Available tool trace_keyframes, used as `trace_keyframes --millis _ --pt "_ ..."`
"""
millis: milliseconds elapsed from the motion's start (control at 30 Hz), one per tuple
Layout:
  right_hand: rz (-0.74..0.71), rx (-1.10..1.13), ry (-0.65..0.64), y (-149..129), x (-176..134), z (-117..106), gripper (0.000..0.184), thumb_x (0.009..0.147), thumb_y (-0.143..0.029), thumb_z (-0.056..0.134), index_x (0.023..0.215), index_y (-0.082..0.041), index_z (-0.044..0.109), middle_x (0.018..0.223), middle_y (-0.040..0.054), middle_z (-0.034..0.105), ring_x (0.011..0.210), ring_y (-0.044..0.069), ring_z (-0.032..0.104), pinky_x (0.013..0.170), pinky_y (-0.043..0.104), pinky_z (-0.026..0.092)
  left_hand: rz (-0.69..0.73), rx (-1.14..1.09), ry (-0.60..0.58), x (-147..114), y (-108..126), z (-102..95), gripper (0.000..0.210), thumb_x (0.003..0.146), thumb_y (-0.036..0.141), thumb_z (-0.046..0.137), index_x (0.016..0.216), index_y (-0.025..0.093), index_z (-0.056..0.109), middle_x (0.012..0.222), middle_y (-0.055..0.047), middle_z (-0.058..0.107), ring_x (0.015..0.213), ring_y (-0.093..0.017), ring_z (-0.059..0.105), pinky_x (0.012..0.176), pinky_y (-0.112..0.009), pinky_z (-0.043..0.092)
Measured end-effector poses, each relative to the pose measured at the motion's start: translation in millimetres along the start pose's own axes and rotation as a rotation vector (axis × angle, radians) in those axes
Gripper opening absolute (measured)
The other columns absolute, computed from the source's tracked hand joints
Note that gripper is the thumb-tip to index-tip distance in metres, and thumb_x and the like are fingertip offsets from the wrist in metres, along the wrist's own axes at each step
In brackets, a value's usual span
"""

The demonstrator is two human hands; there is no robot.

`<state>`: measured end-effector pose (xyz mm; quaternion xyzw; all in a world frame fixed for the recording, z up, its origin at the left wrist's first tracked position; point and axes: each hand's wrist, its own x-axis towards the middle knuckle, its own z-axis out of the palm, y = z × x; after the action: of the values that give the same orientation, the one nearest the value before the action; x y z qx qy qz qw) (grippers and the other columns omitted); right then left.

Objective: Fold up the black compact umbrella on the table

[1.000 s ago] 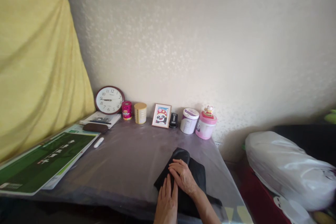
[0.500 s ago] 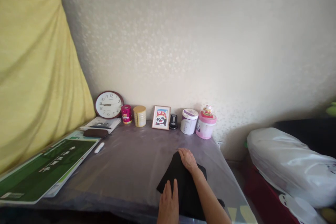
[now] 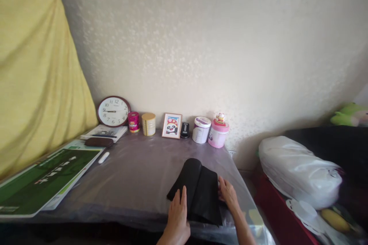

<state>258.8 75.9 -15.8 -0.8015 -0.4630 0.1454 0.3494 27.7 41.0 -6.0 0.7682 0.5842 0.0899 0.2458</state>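
Observation:
A black folded piece of cloth [image 3: 198, 187] lies near the table's front right, with a rounded fold standing up at its back and a crease running down its middle. My left hand [image 3: 178, 210] rests flat on its left front part, fingers stretched out. At the cloth's right edge, my right hand [image 3: 227, 193] pinches the border with curled fingers. Part of the right fingers is hidden behind the cloth.
Along the wall stand a clock [image 3: 114, 111], a pink can [image 3: 133, 122], a yellow-lidded can [image 3: 148, 124], a picture frame [image 3: 171, 125] and two tubs [image 3: 201, 130]. Left lie a green board [image 3: 48, 180], a brown case [image 3: 99, 142] and a white marker-like object [image 3: 104, 157]. A white plastic bag [image 3: 299, 170] sits right.
My right hand has moved from the top of the cloth to its right edge and gripped it. The cloth has opened out to the right, showing a crease. The view has turned slightly right.

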Motion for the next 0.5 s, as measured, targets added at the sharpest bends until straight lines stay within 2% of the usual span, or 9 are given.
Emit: trace_keyframes --millis 67,200,400,500 --pt "0.033 0.028 -0.007 -7 -5 2 0.046 0.084 -0.053 0.03 0.076 -0.021 0.061 0.064 0.0046 0.065 0.059 0.018 0.063 0.053 0.025 0.043 -0.004 -0.009 0.007 1 -1 1.8 0.097 0.056 -0.007 0.045 0.14 0.015 0.001 0.147 -0.016 0.018 0.134 -0.021 0.022 0.107 -0.029 0.02" --pt "-0.006 0.048 0.052 -20 -9 5 0.042 0.079 -0.056 0.036 0.071 -0.022 0.059 0.071 0.0066 0.066 0.074 0.022 0.064 0.064 0.027 0.044 -0.015 0.0 0.01 1 0 2.1 0.098 0.055 -0.008 0.044 0.14 0.017 0.002 0.148 -0.015 0.017 0.134 -0.021 0.021 0.107 -0.03 0.02" --pt "-0.141 0.207 0.067 -13 -13 5 0.039 0.072 -0.055 0.044 0.055 -0.021 0.052 0.054 0.0017 0.057 0.057 0.02 0.056 0.053 0.028 0.04 -0.005 0.042 0.039 -3 4 -0.3 0.097 0.055 -0.008 0.041 0.14 0.017 0.003 0.147 -0.015 0.018 0.133 -0.021 0.024 0.107 -0.031 0.021" --pt "-0.148 0.267 0.099 -16 -16 3 0.041 0.073 -0.056 0.044 0.053 -0.021 0.051 0.051 0.0001 0.054 0.054 0.018 0.052 0.051 0.027 0.038 -0.014 0.074 0.027 -4 6 -2.0 0.097 0.054 -0.008 0.041 0.14 0.016 0.003 0.147 -0.016 0.018 0.134 -0.021 0.023 0.107 -0.031 0.021"
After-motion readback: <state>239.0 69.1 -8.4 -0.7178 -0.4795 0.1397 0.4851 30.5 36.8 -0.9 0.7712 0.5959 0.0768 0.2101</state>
